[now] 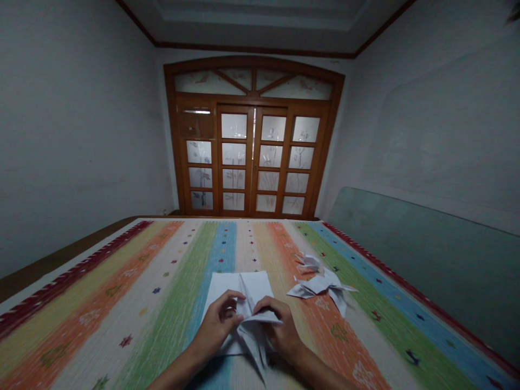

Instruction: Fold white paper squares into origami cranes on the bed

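Observation:
A partly folded white paper figure (252, 330) with long pointed flaps is held between both hands, low in the middle of the head view. My left hand (219, 322) pinches its left side with thumb and forefinger. On the other side my right hand (280, 327) grips it, fingers curled over the upper right flap. One narrow point rises between the hands and another hangs down toward me. Beneath lie flat white paper sheets (217, 284), partly hidden by the hands. To the right rest folded white paper birds, a larger one (323, 284) and a smaller one (309, 262).
A striped, colourful cloth (162, 303) covers the table. Along the right side stands a pale green panel (406, 244). Wooden doors with glass panes (254, 162) are beyond the far table edge, between grey walls.

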The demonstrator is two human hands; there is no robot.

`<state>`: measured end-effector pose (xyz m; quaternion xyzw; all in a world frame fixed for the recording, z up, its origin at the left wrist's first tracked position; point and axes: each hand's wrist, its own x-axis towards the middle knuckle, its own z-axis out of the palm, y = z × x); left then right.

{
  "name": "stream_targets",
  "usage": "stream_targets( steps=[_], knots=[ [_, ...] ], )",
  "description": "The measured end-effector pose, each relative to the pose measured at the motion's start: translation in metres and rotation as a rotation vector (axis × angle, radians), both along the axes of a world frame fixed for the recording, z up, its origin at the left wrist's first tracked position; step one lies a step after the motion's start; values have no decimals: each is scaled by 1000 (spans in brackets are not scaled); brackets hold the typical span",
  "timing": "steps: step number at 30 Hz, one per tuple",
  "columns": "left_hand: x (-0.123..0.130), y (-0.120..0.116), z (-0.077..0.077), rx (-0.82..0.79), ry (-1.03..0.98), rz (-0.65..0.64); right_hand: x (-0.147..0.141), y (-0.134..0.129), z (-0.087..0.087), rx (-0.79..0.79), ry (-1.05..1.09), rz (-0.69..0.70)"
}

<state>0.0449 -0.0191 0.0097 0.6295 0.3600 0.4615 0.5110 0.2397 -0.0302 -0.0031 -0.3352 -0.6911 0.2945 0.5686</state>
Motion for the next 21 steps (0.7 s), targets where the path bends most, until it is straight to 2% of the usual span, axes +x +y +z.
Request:
stream_targets(
  steps=[4, 8, 15, 21],
  knots=[
    [-3, 4, 1, 3, -1, 46, 1, 8, -3, -137, 143, 0],
    [-2, 3, -1, -1, -13, 33, -1, 15, -5, -296, 278, 41],
    [9, -12, 7, -19, -38, -118, -12, 16, -9, -411, 358, 108],
    [8, -11, 7, 21, 11, -80, -18, 13, -11, -444, 446, 125]
  ],
)
